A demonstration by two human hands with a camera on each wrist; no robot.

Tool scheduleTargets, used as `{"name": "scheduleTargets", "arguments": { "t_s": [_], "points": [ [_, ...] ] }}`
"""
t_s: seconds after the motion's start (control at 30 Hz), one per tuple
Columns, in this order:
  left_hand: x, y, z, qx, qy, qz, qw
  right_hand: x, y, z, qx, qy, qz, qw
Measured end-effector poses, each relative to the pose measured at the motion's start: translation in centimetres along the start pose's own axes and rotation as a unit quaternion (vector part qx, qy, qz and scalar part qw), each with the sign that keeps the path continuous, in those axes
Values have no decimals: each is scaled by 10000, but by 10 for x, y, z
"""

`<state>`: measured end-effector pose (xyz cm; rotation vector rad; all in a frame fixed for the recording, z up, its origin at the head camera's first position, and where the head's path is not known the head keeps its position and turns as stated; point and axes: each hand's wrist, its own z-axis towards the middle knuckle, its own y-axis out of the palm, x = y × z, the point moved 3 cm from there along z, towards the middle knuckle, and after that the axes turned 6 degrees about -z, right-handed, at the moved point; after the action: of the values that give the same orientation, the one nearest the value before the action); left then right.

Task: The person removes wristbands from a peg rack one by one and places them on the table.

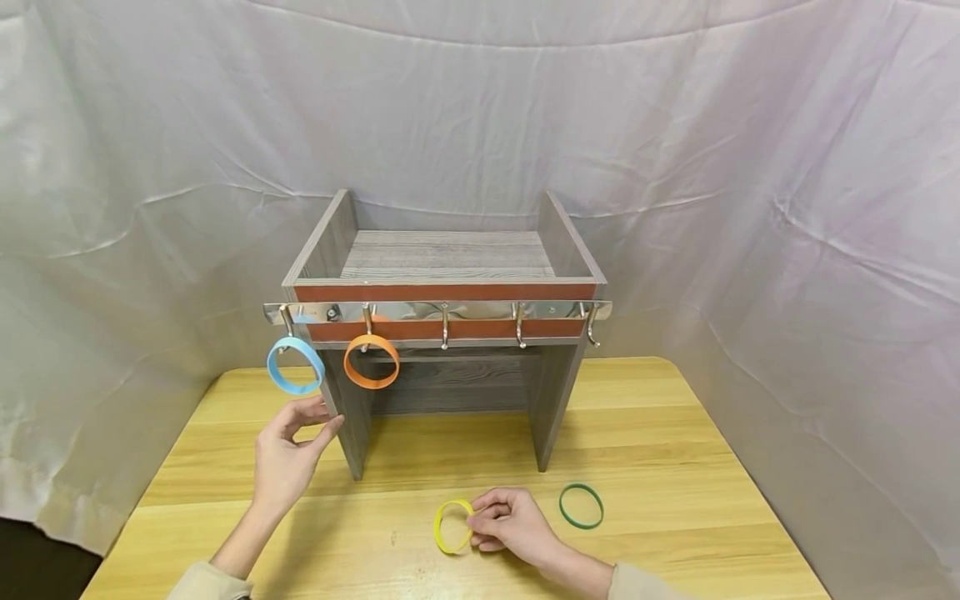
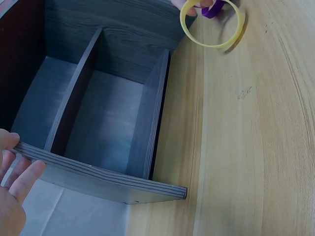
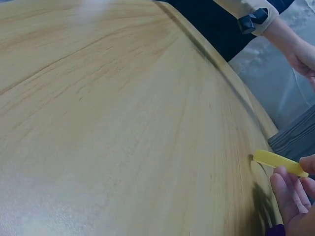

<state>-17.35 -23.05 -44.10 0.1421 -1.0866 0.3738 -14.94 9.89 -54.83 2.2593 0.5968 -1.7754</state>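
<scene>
My left hand (image 1: pixel 287 457) grips the front edge of the grey wooden rack's left side panel (image 1: pixel 347 433), thumb on one face and fingers on the other. Between thumb and fingers, my right hand (image 1: pixel 517 527) pinches a yellow wristband (image 1: pixel 439 528) by its right side, low over the table. In the right wrist view the yellow band (image 3: pixel 275 161) shows edge-on. A green wristband (image 1: pixel 581 506) lies flat to the right of that hand. From the rack's hooks hang a blue wristband (image 1: pixel 272 367), leftmost, and an orange wristband (image 1: pixel 394 367) on the second hook.
The rack's metal hook rail (image 1: pixel 480 310) runs across its front, with bare hooks at the middle and right. The wooden table (image 1: pixel 660 467) is bounded by grey cloth (image 1: pixel 750 275) at the back and sides. A purple piece (image 2: pixel 212 10) shows beside the right hand.
</scene>
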Motion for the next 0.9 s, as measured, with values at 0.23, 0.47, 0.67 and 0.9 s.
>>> {"name": "scheduleTargets", "arguments": {
  "t_s": [0.23, 0.47, 0.67, 0.9],
  "points": [
    [-2, 0, 0, 13, 16, -1, 10000, 0, -2, 1, 0, 80, -102, 9999],
    [-1, 0, 0, 5, 40, -26, 10000, -3, -4, 2, -34, 133, -276, 9995],
    [-1, 0, 0, 6, 52, -31, 10000, -3, -6, 4, -89, 158, -309, 9994],
    [0, 0, 1, -1, 19, -30, 10000, -2, -8, 5, -64, 251, -324, 9991]
  ]
}}
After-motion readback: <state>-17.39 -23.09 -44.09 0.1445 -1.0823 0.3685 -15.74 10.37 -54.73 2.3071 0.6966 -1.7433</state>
